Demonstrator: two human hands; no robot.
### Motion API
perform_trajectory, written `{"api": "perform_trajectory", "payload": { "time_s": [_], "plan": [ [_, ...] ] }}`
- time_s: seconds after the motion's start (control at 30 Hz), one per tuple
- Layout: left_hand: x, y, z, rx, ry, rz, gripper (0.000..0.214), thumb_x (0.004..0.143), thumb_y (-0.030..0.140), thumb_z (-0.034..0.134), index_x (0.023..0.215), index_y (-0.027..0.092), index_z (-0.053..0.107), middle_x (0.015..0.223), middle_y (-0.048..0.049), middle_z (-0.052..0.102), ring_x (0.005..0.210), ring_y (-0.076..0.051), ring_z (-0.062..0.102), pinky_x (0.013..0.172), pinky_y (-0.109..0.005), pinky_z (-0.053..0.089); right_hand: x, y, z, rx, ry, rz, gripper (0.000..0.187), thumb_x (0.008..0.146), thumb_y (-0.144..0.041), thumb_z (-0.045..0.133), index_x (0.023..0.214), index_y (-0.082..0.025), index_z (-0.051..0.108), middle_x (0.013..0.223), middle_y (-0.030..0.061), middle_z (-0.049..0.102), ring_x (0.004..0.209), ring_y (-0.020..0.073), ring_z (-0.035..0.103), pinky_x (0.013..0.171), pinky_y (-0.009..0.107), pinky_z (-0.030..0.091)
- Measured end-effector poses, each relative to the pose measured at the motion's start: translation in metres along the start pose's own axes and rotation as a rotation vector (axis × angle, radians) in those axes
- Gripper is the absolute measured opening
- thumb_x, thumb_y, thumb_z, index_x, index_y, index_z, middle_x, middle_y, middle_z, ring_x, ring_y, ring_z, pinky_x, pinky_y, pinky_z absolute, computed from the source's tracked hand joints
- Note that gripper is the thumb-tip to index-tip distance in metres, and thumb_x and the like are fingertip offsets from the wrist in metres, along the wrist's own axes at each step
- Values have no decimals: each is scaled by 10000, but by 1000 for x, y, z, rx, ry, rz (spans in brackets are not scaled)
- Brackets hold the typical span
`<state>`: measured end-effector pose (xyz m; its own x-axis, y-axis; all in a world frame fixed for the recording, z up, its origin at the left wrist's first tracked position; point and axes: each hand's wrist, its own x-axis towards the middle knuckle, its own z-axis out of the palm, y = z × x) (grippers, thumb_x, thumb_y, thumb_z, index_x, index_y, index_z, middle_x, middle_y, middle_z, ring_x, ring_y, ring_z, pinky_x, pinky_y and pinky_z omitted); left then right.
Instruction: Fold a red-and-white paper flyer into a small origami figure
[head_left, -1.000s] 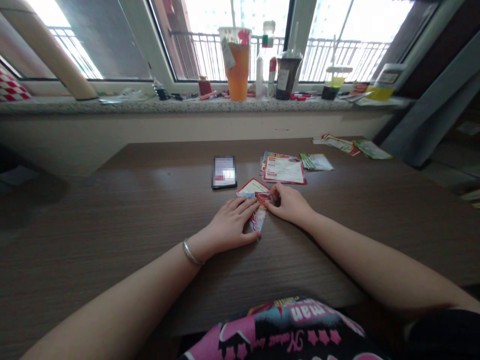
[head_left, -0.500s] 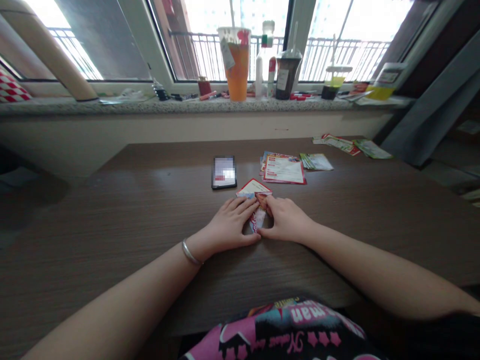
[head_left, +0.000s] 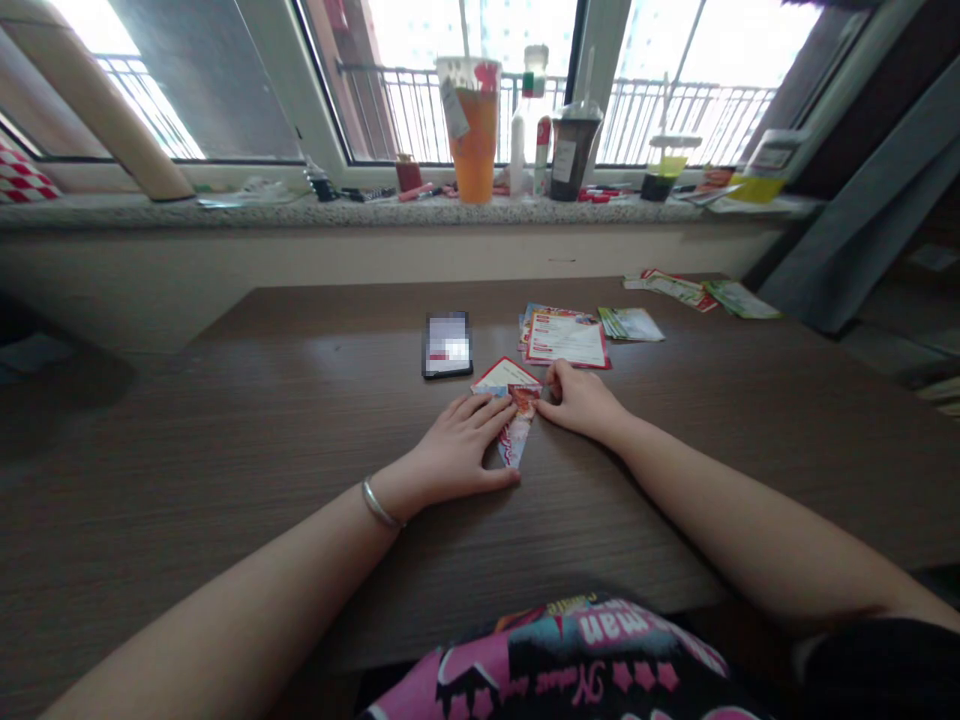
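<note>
Left hand spread flat on a folded paper on the counter, right hand apart from it, fingers curled at the paper's right edge, pinch unclear, phone and printed cards lying just beyond

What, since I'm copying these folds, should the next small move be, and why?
Probably slide the right hand down the slanting right edge of the folded paper, to press the crease: this hand is beside that edge's upper end, while the left hand lies flat across the paper.
</note>
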<state>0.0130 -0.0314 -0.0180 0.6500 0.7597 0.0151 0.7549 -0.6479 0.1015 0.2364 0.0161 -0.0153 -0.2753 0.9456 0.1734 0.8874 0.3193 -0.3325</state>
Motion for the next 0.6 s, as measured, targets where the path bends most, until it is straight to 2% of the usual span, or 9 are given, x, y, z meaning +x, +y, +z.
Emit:
{"api": "perform_trajectory", "payload": {
  "time_s": [0.17,0.6],
  "plan": [
    [-1,2,-1,-14,2,5,889,790,704,471,1506,251,202,1554,-37,265,1424,-278,210,1164,-435,118,8,8,4,-15,8,101,306,783,-480,581,903,-219,478,795,35,659,676,184,601,546,253,330],
    [1,2,0,-43,29,20,875,771,709,499,1484,256,272,1541,-40,300,1415,-283,236,1162,-436,152,11,12,5,6,18,168,180,828,-374,557,928,-226,532,800,22,679,695,181,611,557,252,339]
  ]
}}
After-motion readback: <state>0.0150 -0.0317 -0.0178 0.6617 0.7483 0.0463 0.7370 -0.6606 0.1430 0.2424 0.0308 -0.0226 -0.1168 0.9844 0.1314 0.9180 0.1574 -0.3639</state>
